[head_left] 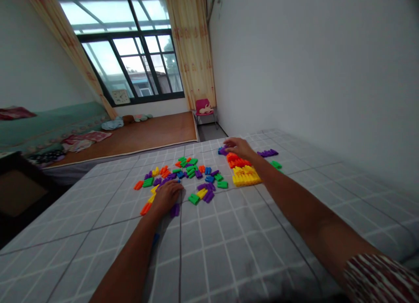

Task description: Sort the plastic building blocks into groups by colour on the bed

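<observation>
Right side is filled by a plain white wall (310, 67). Foreground is taken up by a grey checked cloth (229, 250), on which all the blocks are laid. Behind it, a platform covered with a brown mat (153, 132) is seen, a window (131, 69) set above, flanked by patterned curtains (193, 45). Pink chair (202, 104) is placed below the right-hand curtain.

Loose blocks (192, 169) in mixed colours are scattered mid-cloth, mostly ahead of the left hand (167, 196). That hand is laid palm down at the scatter's near-left edge, fingers bent; whether anything is gripped cannot be told. Right hand (238, 146) is held over the far end of the lined-up blocks, fingers curled; grip cannot be told either. Yellow row (244, 177) is set nearest, orange rows (238, 162) behind it, partly covered by the forearm. Purple row (268, 153) is laid right of that hand. Blue-purple pieces (221, 150) are seen by its fingertips. One purple block (174, 210) is left beside the left wrist.
</observation>
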